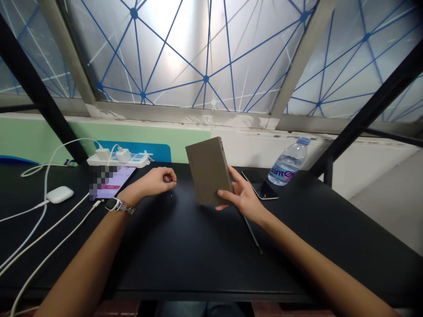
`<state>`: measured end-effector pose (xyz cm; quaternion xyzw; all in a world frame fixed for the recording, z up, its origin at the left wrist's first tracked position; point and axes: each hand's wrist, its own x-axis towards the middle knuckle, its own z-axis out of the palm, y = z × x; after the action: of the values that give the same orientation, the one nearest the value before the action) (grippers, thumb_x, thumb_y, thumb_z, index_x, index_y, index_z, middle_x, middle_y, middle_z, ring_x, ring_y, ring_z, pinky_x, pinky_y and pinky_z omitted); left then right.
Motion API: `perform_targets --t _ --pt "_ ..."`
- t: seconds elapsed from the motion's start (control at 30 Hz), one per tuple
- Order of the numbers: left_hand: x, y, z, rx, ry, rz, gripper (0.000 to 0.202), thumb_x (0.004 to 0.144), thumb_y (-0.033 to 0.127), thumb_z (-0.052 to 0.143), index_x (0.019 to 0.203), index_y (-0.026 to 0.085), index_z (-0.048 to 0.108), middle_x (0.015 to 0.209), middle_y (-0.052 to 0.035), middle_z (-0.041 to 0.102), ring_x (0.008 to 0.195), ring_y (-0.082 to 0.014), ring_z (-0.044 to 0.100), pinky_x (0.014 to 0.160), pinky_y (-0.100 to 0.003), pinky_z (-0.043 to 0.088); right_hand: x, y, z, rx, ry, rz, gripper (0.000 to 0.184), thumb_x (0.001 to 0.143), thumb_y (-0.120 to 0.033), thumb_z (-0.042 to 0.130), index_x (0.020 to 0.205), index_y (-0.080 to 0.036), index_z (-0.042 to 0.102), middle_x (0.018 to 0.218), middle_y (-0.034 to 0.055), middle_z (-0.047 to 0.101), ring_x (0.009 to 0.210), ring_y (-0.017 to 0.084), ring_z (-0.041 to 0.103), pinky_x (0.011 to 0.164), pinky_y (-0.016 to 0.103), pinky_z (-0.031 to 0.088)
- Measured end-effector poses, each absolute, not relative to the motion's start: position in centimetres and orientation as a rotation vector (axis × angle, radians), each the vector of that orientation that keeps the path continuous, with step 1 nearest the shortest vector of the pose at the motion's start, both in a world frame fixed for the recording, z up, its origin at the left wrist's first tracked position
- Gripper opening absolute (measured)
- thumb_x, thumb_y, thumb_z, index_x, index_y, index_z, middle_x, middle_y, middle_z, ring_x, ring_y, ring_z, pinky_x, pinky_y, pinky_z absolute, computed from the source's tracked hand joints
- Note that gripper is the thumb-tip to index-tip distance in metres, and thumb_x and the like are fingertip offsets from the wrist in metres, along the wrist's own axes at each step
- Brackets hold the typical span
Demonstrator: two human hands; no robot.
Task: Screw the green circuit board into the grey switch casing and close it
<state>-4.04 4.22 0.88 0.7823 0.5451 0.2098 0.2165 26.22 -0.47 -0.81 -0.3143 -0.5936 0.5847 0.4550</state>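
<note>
My right hand (243, 196) holds a grey-brown closed notebook (208, 169) upright above the black table (185, 251), fingers behind it and thumb under its lower edge. My left hand (157, 181) rests on the table to the left of the notebook, fingers curled into a loose fist, nothing visible in it. A watch (114, 204) is on my left wrist.
A dark phone (261, 185) and a water bottle (288, 162) lie right of the notebook. A thin dark pen (253, 233) lies under my right forearm. On the left are a lit phone (112, 181), a white power strip (117, 157), a white earbud case (59, 194) and white cables (42, 240).
</note>
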Motion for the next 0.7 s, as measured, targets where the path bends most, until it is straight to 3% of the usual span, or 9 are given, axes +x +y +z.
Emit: perform_targets --t 0.2,0.3,0.43,0.7 --pt "-4.9 4.6 -0.1 1.989 1.514 0.268 0.028 0.061 0.041 0.074 0.078 0.020 0.074 0.074 -0.0032 0.073 0.076 -0.0232 0.067 0.066 -0.028 0.047 26.8 -0.4 -1.5 -0.876 -1.794 0.837 0.068 0.090 -0.022 0.066 0.153 -0.032 0.042 0.134 0.0057 0.065 0.111 0.028 0.069 0.081 0.042 0.067" --pt "-4.7 4.5 0.1 2.012 1.531 0.234 0.021 0.062 0.037 0.072 0.075 0.020 0.075 0.071 -0.0025 0.072 0.073 -0.0225 0.066 0.064 -0.027 0.045 26.9 -0.6 -1.5 -0.885 -1.993 0.458 0.064 0.089 -0.014 0.061 0.150 -0.029 0.047 0.141 0.0049 0.062 0.120 0.028 0.066 0.099 0.044 0.059" --pt "-4.5 4.2 0.3 2.060 1.534 0.210 0.016 0.067 0.030 0.066 0.075 0.019 0.074 0.074 -0.0043 0.073 0.072 -0.0223 0.065 0.065 -0.028 0.045 26.9 -0.6 -1.7 -0.821 -2.152 0.226 0.066 0.089 -0.006 0.054 0.150 -0.030 0.047 0.143 0.0032 0.062 0.128 0.023 0.062 0.110 0.044 0.051" --pt "-3.5 4.6 0.1 2.174 1.577 0.823 0.013 0.084 0.026 0.055 0.087 0.018 0.064 0.084 -0.0073 0.070 0.078 -0.0215 0.066 0.070 -0.031 0.048 26.9 0.0 -3.0 -0.878 -2.349 0.010 0.064 0.080 -0.001 0.049 0.141 -0.019 0.059 0.140 0.0080 0.064 0.132 0.024 0.059 0.113 0.043 0.050"
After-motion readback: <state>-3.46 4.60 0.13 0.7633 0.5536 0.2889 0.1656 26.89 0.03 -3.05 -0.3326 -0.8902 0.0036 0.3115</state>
